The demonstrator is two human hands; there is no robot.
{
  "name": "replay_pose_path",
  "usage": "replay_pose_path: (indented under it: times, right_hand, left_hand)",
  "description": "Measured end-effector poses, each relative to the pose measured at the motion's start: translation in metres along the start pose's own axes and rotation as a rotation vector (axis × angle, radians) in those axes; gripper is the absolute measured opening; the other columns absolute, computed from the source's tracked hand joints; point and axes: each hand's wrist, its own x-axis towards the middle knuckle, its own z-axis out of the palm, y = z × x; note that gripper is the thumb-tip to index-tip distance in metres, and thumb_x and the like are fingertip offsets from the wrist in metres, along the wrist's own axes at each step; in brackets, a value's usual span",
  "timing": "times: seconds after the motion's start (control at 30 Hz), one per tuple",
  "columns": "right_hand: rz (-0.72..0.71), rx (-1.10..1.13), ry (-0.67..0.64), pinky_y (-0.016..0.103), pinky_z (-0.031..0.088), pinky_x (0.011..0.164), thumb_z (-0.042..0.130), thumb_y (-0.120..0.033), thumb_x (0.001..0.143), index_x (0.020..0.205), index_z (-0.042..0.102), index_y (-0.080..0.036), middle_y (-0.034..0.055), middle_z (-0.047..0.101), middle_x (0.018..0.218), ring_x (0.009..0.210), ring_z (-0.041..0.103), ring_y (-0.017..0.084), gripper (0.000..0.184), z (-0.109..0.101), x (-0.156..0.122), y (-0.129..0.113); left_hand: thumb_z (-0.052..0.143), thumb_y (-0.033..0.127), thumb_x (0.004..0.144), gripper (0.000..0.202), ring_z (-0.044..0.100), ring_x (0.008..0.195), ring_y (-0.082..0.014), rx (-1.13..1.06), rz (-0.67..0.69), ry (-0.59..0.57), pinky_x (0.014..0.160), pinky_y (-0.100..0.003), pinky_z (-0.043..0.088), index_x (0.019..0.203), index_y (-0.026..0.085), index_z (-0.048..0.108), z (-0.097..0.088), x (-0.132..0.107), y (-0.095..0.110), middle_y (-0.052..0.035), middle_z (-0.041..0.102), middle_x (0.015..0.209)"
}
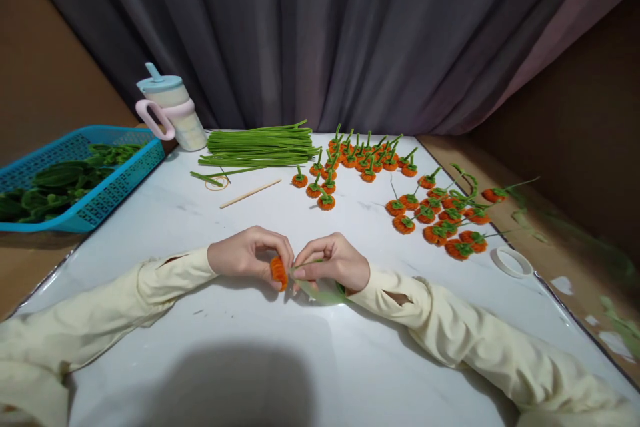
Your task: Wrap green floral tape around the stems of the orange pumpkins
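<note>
My left hand (247, 255) pinches a small orange pipe-cleaner pumpkin (279, 272) just above the white table (200, 347). Facing it, my right hand (334, 261) has its fingers closed on a green pipe-cleaner stem (306, 265) that runs into the pumpkin. A pale green piece (327, 293) lies under my right wrist. Both forearms rest on the table in cream sleeves.
Several finished orange pumpkins with green stems (360, 160) lie at the back and in a group at the right (440, 217). A bundle of green pipe cleaners (260, 145), a wooden stick (250, 193), a lidded cup (173, 110), a blue basket (115, 180) of green leaves and a tape roll (512, 261) surround them.
</note>
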Motion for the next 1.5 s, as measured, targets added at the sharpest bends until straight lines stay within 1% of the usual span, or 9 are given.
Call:
replay_pose_path:
  times: [0.27, 0.5, 0.77, 0.9, 1.03, 1.13, 1.2, 1.37, 1.5]
  right_hand:
    - [-0.106, -0.11, 0.03, 0.02, 0.042, 0.043, 0.077, -0.032, 0.06, 0.067, 0.065, -0.01, 0.0024, 0.065, 0.056, 0.04, 0.049, 0.006, 0.026, 0.003, -0.003, 0.004]
    - [-0.496, -0.711, 0.158, 0.019, 0.044, 0.053, 0.062, -0.02, 0.073, 0.071, 0.068, -0.012, 0.004, 0.067, 0.061, 0.049, 0.051, 0.007, 0.01, 0.009, -0.013, 0.0]
    - [-0.479, -0.743, 0.126, 0.018, 0.047, 0.054, 0.06, -0.021, 0.076, 0.076, 0.066, -0.013, 0.0032, 0.068, 0.063, 0.051, 0.057, 0.009, 0.01, 0.009, -0.013, -0.002]
    - [-0.718, -1.021, 0.142, 0.019, 0.046, 0.053, 0.051, -0.018, 0.084, 0.082, 0.063, -0.012, 0.0049, 0.066, 0.066, 0.054, 0.057, 0.01, 0.014, 0.008, -0.014, 0.0]
    - [-1.116, -1.461, 0.152, 0.025, 0.044, 0.048, 0.04, -0.007, 0.087, 0.092, 0.059, -0.005, 0.0059, 0.061, 0.06, 0.053, 0.054, 0.013, 0.02, 0.006, -0.015, 0.003]
    - [-1.395, -1.734, 0.149, 0.03, 0.047, 0.051, 0.042, -0.003, 0.084, 0.095, 0.057, 0.001, 0.0138, 0.066, 0.069, 0.06, 0.058, 0.018, 0.02, 0.003, -0.015, 0.003]
    - [-1.46, -1.815, 0.146, 0.031, 0.048, 0.052, 0.043, -0.004, 0.084, 0.096, 0.057, 0.003, 0.0178, 0.067, 0.075, 0.064, 0.059, 0.02, 0.02, 0.001, -0.015, 0.004]
    - [-1.358, -1.61, 0.161, 0.028, 0.047, 0.05, 0.044, -0.003, 0.084, 0.094, 0.06, 0.001, 0.0134, 0.067, 0.07, 0.06, 0.058, 0.017, 0.019, 0.0, -0.013, 0.009]
    - [-0.819, -1.036, 0.189, 0.022, 0.045, 0.05, 0.051, -0.013, 0.084, 0.083, 0.067, -0.008, 0.0056, 0.064, 0.06, 0.051, 0.053, 0.01, 0.017, 0.005, -0.012, 0.01]
  left_hand:
    - [0.078, 0.018, 0.063, 0.017, 0.058, 0.071, -0.0118, -0.232, -0.076, 0.051, 0.068, -0.021, 0.046, 0.072, 0.012, 0.065, 0.001, 0.0, -0.006, -0.0029, 0.064, 0.075]
    - [0.081, 0.024, 0.06, 0.023, 0.058, 0.067, -0.0124, -0.338, -0.155, 0.053, 0.065, -0.023, 0.047, 0.07, 0.011, 0.065, 0.0, 0.001, -0.009, -0.0031, 0.064, 0.073]
    - [0.082, 0.032, 0.057, 0.032, 0.057, 0.064, -0.0118, -0.38, -0.233, 0.039, 0.062, -0.022, 0.046, 0.071, 0.01, 0.063, -0.001, 0.001, -0.008, -0.003, 0.064, 0.07]
    - [0.083, 0.035, 0.054, 0.036, 0.055, 0.061, -0.01, -0.421, -0.281, 0.086, 0.06, -0.02, 0.044, 0.07, 0.01, 0.063, -0.001, 0.001, -0.01, -0.0022, 0.063, 0.068]
    - [0.085, 0.034, 0.052, 0.038, 0.055, 0.059, -0.0101, -0.524, -0.317, 0.116, 0.058, -0.02, 0.042, 0.071, 0.01, 0.063, 0.001, 0.001, -0.011, -0.0022, 0.063, 0.067]
    - [0.085, 0.033, 0.053, 0.038, 0.055, 0.058, -0.0096, -0.65, -0.342, 0.114, 0.057, -0.02, 0.04, 0.072, 0.009, 0.062, 0.006, 0.002, -0.011, -0.0025, 0.063, 0.066]
    - [0.085, 0.032, 0.053, 0.037, 0.055, 0.058, -0.0099, -0.724, -0.349, 0.106, 0.058, -0.021, 0.04, 0.072, 0.009, 0.062, 0.009, 0.003, -0.012, -0.0027, 0.063, 0.065]
    - [0.083, 0.034, 0.057, 0.037, 0.057, 0.062, -0.0119, -0.76, -0.355, 0.038, 0.062, -0.022, 0.041, 0.073, 0.01, 0.06, 0.004, 0.004, -0.017, -0.0029, 0.063, 0.065]
    - [0.068, 0.045, 0.073, 0.039, 0.059, 0.069, -0.0155, -0.475, -0.328, -0.062, 0.068, -0.027, 0.044, 0.093, 0.013, 0.056, -0.013, 0.002, -0.001, -0.0057, 0.064, 0.079]
